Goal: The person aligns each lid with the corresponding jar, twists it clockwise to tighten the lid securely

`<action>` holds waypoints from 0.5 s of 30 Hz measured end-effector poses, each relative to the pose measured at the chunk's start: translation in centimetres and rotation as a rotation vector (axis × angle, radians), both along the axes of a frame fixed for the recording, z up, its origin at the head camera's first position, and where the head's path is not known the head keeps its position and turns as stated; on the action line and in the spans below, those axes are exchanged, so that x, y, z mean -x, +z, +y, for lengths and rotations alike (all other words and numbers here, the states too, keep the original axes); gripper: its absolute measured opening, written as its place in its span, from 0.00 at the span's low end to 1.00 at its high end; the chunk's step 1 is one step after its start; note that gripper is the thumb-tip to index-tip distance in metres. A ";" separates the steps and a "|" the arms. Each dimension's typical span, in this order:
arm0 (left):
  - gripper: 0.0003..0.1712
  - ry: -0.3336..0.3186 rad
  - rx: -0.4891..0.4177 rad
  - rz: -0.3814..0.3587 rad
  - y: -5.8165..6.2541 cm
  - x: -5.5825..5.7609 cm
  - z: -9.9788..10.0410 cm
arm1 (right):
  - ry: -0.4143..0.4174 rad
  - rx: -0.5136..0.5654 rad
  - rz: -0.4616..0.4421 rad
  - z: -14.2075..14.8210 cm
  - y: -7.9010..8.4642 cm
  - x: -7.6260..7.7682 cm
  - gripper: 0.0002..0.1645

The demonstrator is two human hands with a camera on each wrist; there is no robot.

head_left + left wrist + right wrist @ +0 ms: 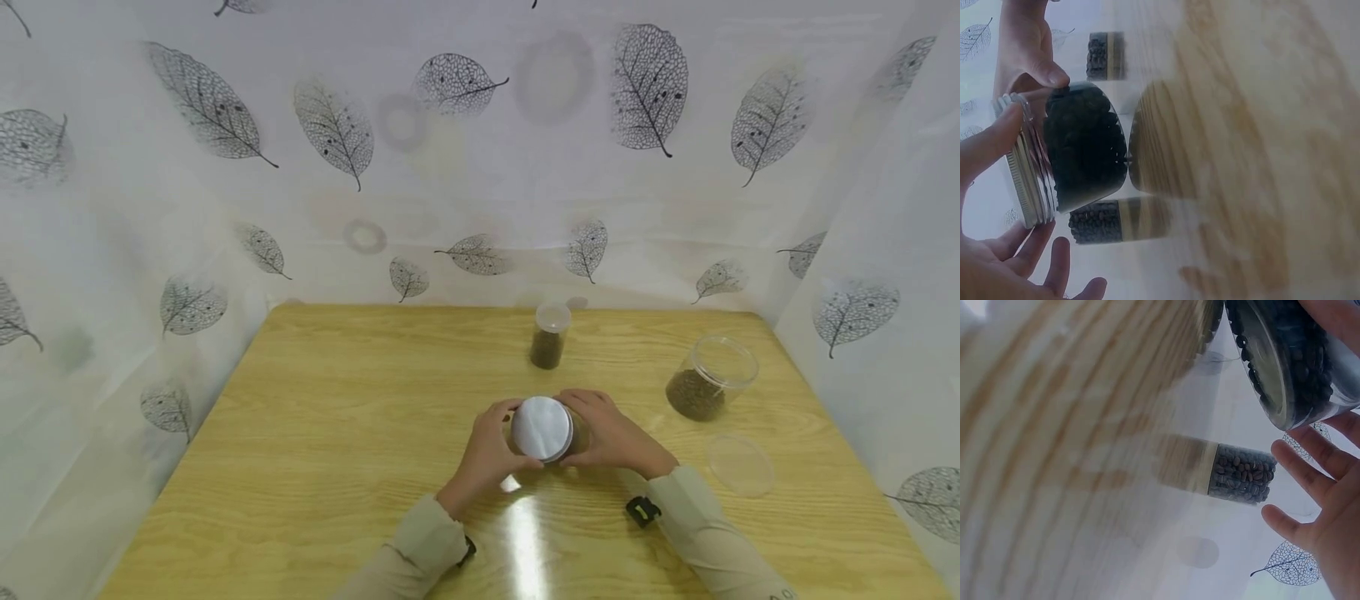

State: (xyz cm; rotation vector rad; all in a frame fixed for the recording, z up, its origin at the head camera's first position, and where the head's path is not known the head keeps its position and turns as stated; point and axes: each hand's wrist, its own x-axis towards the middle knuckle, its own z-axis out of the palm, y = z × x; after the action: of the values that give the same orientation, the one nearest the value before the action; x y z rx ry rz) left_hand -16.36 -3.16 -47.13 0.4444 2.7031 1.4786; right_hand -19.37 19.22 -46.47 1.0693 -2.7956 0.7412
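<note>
- The silver-lidded jar is between the two hands over the worktop; the head view shows mainly its round metallic top.
- The left wrist view adds what that angle hides: dark beans fill the clear body, the lid's edge is ridged, and the jar is tilted with its base towards the worktop. Whether the base touches is hard to tell.
- The right wrist view shows the clear base and single beans pressed against the wall.
- Only the head view shows the clear disc lying to the right of the silver-lidded jar.
- Faint marks on the right sleeve, at the lower picture edge, are cut off and too small to read.
- Left hand: holding the jar from its left, thumb across the lid's side, other fingers beneath the lid, the outer ones spread.
- Right hand: holding the body from its right between thumb and fingers; the outer fingers fan away from the jar.
- Beyond the silver-lidded jar stands a slim capped jar; to its right and farther back, a wide clear jar partly filled with brown contents.
</note>
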 end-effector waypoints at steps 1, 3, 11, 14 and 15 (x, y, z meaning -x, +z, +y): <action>0.48 -0.009 -0.002 0.003 0.1 0.0 0.0 | 0.001 0.000 0.001 0.0 0.1 0.0 0.54; 0.49 -0.027 0.006 0.010 0.3 0.1 -0.1 | 0.006 -0.003 0.007 0.0 0.1 0.0 0.54; 0.51 -0.091 0.022 0.010 0.4 0.6 -0.4 | 0.025 -0.006 0.025 0.1 0.1 0.1 0.53; 0.56 -0.086 0.026 -0.024 0.3 0.3 -0.3 | 0.025 -0.009 0.019 0.1 0.1 0.1 0.53; 0.58 -0.077 0.035 -0.027 0.3 0.2 -0.2 | 0.023 -0.010 0.016 0.1 0.1 0.0 0.53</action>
State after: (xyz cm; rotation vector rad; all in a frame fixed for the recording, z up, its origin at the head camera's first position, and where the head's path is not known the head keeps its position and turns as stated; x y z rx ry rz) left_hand -16.57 -3.33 -46.88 0.5171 2.6541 1.4057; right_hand -19.42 19.32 -46.40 1.1064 -2.7812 0.7179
